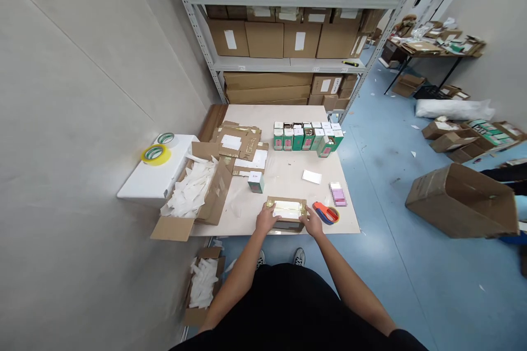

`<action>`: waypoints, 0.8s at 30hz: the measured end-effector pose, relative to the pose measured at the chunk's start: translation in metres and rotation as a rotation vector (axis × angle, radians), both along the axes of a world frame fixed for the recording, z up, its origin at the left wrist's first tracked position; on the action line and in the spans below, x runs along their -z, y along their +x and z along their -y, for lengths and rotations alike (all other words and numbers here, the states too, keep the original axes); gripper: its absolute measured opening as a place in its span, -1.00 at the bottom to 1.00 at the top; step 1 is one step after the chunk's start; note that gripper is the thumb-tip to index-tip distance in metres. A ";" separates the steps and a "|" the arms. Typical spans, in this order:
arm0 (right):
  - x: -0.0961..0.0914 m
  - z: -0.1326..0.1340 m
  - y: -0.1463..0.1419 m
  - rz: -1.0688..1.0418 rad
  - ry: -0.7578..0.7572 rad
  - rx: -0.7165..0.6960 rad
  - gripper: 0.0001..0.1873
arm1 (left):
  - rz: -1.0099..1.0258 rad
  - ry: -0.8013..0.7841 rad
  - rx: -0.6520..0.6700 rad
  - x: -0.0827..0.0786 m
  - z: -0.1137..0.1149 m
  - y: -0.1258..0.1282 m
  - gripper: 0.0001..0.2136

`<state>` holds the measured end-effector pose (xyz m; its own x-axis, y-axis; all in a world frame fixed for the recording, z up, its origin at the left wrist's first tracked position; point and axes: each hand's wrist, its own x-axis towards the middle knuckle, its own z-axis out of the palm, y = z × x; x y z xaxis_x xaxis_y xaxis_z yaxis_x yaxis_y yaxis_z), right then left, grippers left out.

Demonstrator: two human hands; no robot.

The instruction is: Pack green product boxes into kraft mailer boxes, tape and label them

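Note:
At the table's near edge sits a small cardboard box with a white label and shiny tape on top. My left hand grips its left end, and my right hand grips the right end, thumbs on the upper face. Just right of my right hand lie orange-red scissors, over a tape roll that they partly hide. A green-and-white carton stands upright beyond my left hand. Farther off is a white card, with small purple-and-white packets to its right.
Several green-and-white cartons stand in rows at the table's back right. Flattened cardboard lies back left. An open box of white paper strips overhangs the left edge. Shelving rises behind; a large open box stands right.

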<state>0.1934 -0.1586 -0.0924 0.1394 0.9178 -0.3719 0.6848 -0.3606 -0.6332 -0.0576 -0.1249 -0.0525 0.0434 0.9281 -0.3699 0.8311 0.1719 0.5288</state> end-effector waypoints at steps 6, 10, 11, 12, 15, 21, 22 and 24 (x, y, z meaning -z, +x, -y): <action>0.015 -0.003 -0.006 -0.015 0.019 0.050 -0.22 | 0.047 0.013 0.016 0.019 -0.011 0.004 -0.35; 0.020 -0.029 -0.011 0.015 -0.026 0.024 -0.23 | 0.035 0.010 0.001 0.035 -0.023 0.007 -0.35; 0.021 -0.035 -0.012 0.024 -0.032 0.016 -0.24 | 0.027 0.005 -0.011 0.038 -0.025 0.008 -0.36; 0.020 -0.041 -0.012 0.035 -0.041 0.007 -0.24 | 0.021 0.002 -0.022 0.040 -0.027 0.010 -0.36; 0.017 -0.055 -0.011 0.062 -0.083 -0.039 -0.23 | -0.009 -0.009 -0.043 0.040 -0.032 0.014 -0.37; 0.003 -0.068 0.013 0.066 0.110 -0.073 -0.21 | -0.085 -0.090 -0.045 0.037 -0.039 0.015 -0.37; 0.001 -0.069 0.021 0.068 0.157 -0.061 -0.22 | -0.094 -0.108 -0.046 0.037 -0.040 0.015 -0.38; -0.003 -0.071 0.039 0.079 0.218 -0.029 -0.24 | -0.119 -0.132 -0.048 0.036 -0.043 0.016 -0.39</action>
<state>0.2328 -0.0874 -0.0890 0.1325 0.9793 -0.1528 0.7437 -0.2002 -0.6378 -0.0417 -0.0820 -0.0889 -0.0513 0.8712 -0.4883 0.8758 0.2742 0.3972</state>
